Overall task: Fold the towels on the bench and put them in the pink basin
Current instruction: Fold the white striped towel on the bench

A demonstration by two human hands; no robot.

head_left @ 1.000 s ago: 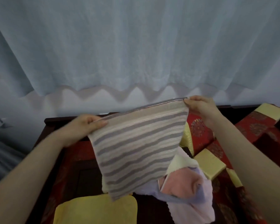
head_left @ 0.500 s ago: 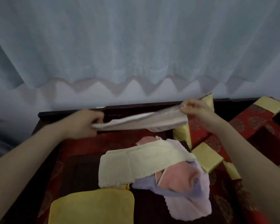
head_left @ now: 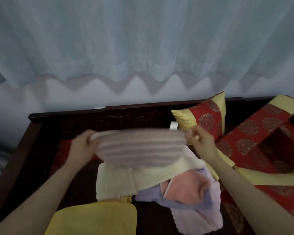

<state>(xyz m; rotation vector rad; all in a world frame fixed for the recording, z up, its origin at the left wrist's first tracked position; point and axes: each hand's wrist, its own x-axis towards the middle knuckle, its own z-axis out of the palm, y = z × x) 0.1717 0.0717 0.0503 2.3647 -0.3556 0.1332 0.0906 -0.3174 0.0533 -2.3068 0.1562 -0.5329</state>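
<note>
Progress entry, head view: task is early by my reading. Striped towel (head_left: 141,148) is off the bench (head_left: 109,109) and in the air between both hands, bunched into a shallow band that sags in the middle. It is blurred by motion, so I cannot say how many layers it has or whether a fold is complete. Directly under it lies the unfolded heap: cream towel (head_left: 134,180) on top, pink towel (head_left: 185,187) crumpled to its right, lilac towel (head_left: 204,211) beneath and trailing toward the near edge. A yellow cloth (head_left: 95,217) lies flat just in front of the heap; I cannot tell if it is a finished towel or a pad. Pink basin is not in view, so nothing can be logged as delivered. Remaining, as I judge it: finish this fold, fold the three heaped pieces, carry all to the basin. Left hand (head_left: 82,147) has its fingers curled over the towel's left end, gripping it. Right hand (head_left: 203,141) holds the right end in what looks like a pinch, though blur hides the fingertips. A red and yellow cushion (head_left: 205,119) stands close behind the right hand.
</note>
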